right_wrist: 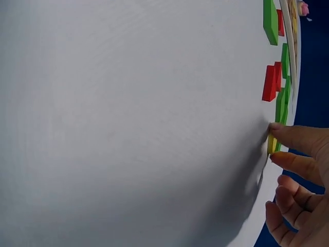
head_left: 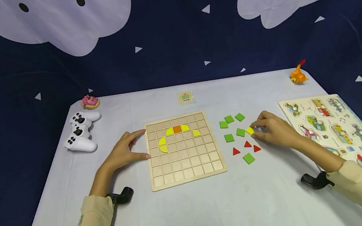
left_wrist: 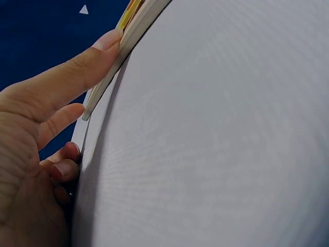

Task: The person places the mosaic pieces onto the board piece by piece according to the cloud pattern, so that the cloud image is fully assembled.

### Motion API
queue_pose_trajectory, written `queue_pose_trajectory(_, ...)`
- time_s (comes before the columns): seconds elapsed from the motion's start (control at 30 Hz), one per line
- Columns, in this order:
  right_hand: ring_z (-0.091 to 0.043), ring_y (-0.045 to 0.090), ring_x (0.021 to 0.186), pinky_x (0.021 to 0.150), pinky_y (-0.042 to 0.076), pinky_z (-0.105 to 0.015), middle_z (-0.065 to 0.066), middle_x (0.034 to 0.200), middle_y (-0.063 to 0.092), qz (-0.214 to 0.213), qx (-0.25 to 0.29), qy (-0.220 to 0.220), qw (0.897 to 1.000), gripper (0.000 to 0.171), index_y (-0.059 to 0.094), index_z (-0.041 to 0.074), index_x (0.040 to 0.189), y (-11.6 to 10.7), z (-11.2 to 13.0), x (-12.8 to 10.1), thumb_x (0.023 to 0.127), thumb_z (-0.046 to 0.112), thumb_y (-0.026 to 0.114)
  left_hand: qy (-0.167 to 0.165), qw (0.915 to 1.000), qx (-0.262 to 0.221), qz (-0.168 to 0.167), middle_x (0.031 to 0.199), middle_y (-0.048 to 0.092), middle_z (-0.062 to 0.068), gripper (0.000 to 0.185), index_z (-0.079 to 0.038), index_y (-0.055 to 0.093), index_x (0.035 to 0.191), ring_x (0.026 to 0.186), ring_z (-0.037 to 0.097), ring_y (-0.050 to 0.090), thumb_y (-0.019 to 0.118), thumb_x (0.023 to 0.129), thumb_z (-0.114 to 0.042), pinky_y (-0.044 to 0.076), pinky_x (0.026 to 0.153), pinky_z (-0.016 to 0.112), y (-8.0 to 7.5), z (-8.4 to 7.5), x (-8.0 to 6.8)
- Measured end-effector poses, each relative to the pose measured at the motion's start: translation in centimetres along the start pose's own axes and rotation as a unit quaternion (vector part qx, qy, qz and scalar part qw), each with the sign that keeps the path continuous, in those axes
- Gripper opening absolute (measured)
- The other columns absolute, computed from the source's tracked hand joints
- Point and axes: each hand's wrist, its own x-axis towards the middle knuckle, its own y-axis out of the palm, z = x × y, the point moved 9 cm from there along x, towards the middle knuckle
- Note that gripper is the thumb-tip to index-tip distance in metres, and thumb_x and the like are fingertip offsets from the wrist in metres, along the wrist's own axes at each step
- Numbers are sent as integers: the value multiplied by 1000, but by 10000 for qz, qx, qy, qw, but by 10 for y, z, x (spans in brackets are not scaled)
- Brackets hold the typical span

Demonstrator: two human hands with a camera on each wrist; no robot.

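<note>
A wooden grid board (head_left: pixel 185 163) lies mid-table with yellow curved pieces and an orange square (head_left: pixel 177 129) set in its upper rows. My left hand (head_left: pixel 143 143) rests at the board's left edge, with index finger and thumb touching the rim. The left wrist view shows that hand (left_wrist: pixel 92 77) with a fingertip against the board edge (left_wrist: pixel 136 25). My right hand (head_left: pixel 255 129) pinches a yellow piece (head_left: pixel 249 130) on the table, among loose green squares (head_left: pixel 229 138) and red triangles (head_left: pixel 247 144). From the right wrist, finger and thumb of the hand (right_wrist: pixel 278 143) close on the yellow piece (right_wrist: pixel 270 145).
A white game controller (head_left: pixel 80 132) and a pink donut toy (head_left: pixel 90 101) sit at the left. A small pattern card (head_left: pixel 186 97) lies behind the board. An orange toy (head_left: pixel 298 75) stands far right, and a vehicle peg puzzle (head_left: pixel 337 128) lies along the right edge.
</note>
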Motion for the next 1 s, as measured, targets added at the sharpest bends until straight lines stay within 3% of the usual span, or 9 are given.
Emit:
queue_pose_trajectory(0.37,-18,49,81,67,41,-34,-4,93,54,-367,-30,286,9989,31,75,4,94,0,0,2,75,26,86,7,10000,-51,23,96,40,8,96,-22,45,149,88,23,41,90,67,-41,34,76,38,-1,0,0)
queue_pose_trajectory(0.6,-18,50,77,63,42,-32,-4,91,53,-938,90,65,9955,25,74,5,90,-7,18,9,73,20,85,11,10000,-21,2,96,39,7,96,-22,45,150,88,22,41,90,67,-42,34,77,38,-1,2,1)
queue_pose_trajectory(1.0,-17,49,79,66,44,-33,-6,96,54,-489,418,228,9977,31,74,1,95,18,60,37,76,24,83,55,10000,-29,-34,96,41,7,95,-21,46,149,86,21,40,90,67,-43,33,75,36,-1,2,1)
